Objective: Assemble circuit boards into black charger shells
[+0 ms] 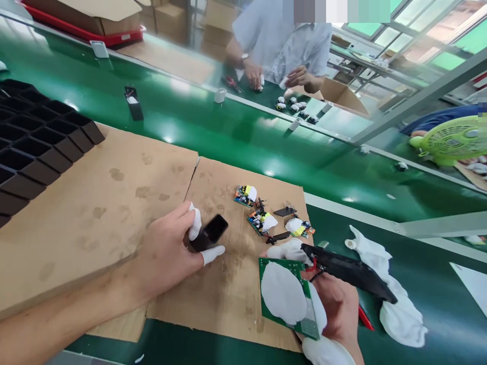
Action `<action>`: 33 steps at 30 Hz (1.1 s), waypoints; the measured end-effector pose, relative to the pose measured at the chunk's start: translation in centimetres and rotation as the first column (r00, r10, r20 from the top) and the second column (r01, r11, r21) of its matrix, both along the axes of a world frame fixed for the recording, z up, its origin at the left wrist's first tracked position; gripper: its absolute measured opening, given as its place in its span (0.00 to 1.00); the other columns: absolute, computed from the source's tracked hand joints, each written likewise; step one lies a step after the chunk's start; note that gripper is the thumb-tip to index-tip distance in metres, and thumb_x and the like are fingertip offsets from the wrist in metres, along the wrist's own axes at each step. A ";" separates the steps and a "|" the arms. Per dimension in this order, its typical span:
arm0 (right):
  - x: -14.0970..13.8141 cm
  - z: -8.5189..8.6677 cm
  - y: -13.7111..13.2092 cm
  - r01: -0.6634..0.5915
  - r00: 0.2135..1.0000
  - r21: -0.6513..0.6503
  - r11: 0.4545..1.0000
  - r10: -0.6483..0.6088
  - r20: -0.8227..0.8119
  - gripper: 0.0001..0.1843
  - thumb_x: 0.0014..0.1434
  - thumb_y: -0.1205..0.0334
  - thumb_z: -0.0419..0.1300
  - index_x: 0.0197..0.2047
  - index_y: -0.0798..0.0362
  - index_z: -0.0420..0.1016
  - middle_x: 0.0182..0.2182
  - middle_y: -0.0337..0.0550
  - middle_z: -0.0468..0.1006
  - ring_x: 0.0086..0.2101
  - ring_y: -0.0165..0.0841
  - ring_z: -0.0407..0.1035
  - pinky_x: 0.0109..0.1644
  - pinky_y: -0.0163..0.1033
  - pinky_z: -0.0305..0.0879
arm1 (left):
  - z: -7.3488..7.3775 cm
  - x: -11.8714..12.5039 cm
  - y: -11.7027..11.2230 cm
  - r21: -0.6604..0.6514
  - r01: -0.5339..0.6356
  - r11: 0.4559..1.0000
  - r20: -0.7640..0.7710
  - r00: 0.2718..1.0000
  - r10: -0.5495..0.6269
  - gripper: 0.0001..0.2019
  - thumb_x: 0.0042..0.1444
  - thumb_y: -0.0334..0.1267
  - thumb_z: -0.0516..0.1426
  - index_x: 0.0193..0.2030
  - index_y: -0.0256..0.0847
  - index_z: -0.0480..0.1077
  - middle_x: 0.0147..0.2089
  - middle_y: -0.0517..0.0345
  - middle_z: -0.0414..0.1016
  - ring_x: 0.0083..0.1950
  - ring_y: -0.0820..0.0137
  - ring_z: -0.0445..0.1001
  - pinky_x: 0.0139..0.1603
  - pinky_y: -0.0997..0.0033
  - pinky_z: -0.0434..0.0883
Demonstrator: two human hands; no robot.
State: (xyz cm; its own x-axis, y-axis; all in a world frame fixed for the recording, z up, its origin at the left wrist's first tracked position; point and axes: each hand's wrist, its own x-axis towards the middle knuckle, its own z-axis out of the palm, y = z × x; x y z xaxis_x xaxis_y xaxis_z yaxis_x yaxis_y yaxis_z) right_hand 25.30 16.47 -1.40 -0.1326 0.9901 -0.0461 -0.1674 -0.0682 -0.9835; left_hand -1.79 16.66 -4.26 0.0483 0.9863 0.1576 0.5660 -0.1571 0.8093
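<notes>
My left hand (pixel 171 251), with white finger cots on thumb and forefinger, pinches a small black plastic housing (pixel 210 232) just above the cardboard sheet (pixel 114 203). My right hand (pixel 335 304) is closed on a green circuit board (pixel 285 294) covered by a white pad, with a long black part (pixel 350 271) joined to it by red and black wires. Three small circuit boards with yellow and white components (pixel 262 220) and black clips (pixel 284 211) lie on the cardboard just beyond both hands.
A black compartment tray (pixel 34 147) sits at the far left. A green conveyor belt (pixel 228 126) runs behind the cardboard. A white cloth (pixel 399 309) lies at right. Across the belt another person handles small parts (pixel 292 106). A green fan (pixel 452 139) stands far right.
</notes>
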 end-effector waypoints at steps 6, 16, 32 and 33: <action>0.9 0.1 0.4 -0.032 0.999 0.012 0.999 0.032 0.015 0.43 0.39 0.40 0.89 0.56 0.43 0.87 0.41 0.52 0.90 0.51 0.64 0.85 0.52 0.64 0.85 | 0.1 -0.3 0.0 0.079 0.060 0.995 -0.177 0.983 -0.045 0.37 0.44 0.63 0.78 0.31 0.47 0.57 0.29 0.70 0.65 0.28 0.71 0.65 0.31 0.66 0.61; -2.2 0.2 -2.2 0.050 0.993 0.068 0.996 -0.042 -0.110 0.44 0.41 0.50 0.90 0.62 0.36 0.85 0.54 0.51 0.90 0.52 0.61 0.85 0.54 0.64 0.86 | -1.2 0.9 1.2 0.220 0.214 0.952 -0.420 0.901 -0.105 0.35 0.62 0.53 0.74 0.70 0.42 0.70 0.63 0.40 0.77 0.61 0.44 0.80 0.58 0.46 0.80; -0.3 -1.0 -0.4 0.100 0.994 0.302 0.948 -0.111 0.022 0.33 0.45 0.45 0.87 0.53 0.40 0.87 0.44 0.51 0.92 0.56 0.65 0.84 0.62 0.66 0.83 | 0.2 -0.1 0.8 0.002 0.477 0.879 0.637 0.677 -0.369 0.33 0.49 0.23 0.67 0.62 0.47 0.73 0.58 0.53 0.74 0.61 0.61 0.79 0.62 0.64 0.82; -0.5 -0.8 -0.4 0.059 0.995 0.314 0.947 -0.080 0.052 0.35 0.44 0.45 0.87 0.54 0.40 0.87 0.45 0.51 0.91 0.56 0.65 0.84 0.62 0.66 0.83 | 0.3 0.0 0.8 0.030 0.492 0.870 0.638 0.661 -0.396 0.31 0.50 0.22 0.68 0.61 0.47 0.75 0.57 0.53 0.74 0.61 0.61 0.79 0.63 0.63 0.81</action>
